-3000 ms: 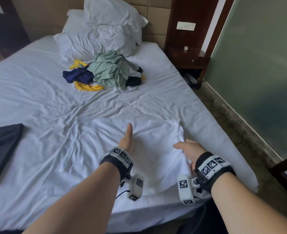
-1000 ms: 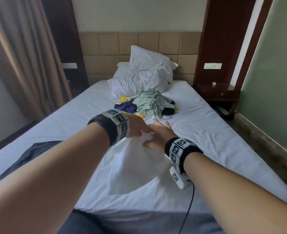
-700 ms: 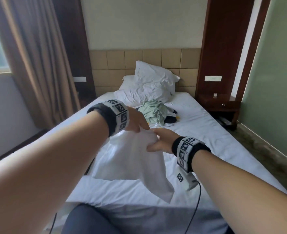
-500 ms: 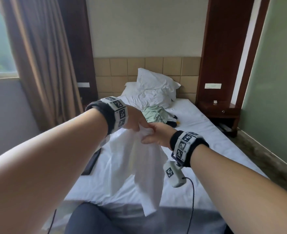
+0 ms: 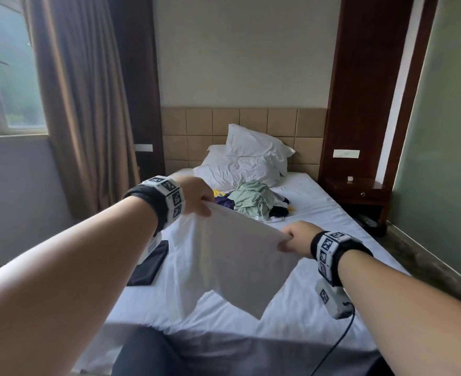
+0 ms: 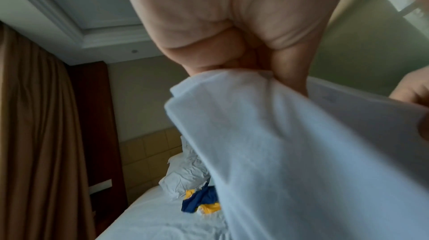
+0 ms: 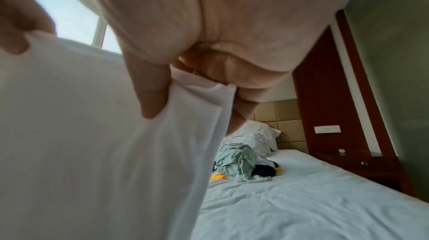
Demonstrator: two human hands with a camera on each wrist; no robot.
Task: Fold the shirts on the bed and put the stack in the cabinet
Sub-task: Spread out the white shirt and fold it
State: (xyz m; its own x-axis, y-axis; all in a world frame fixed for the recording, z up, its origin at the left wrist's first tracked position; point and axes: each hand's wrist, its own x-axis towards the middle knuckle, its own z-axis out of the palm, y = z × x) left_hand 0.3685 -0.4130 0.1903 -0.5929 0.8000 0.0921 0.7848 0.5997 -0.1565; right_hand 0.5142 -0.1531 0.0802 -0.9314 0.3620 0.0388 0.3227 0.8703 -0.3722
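White shirt (image 5: pixel 232 256) hangs above the bed (image 5: pixel 319 272), stretched between left hand (image 5: pixel 196 196) and right hand (image 5: pixel 297 237), each pinching one top corner; likely spread taut so it lies flat for folding.

Soft daylight from window (image 5: pixel 9 77), blurred wrist views

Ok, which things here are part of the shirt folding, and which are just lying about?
Job: white shirt, held up by left hand and right hand; shirt pile; dark shirt; bed.
Lying about: pillows, curtain, nightstand.
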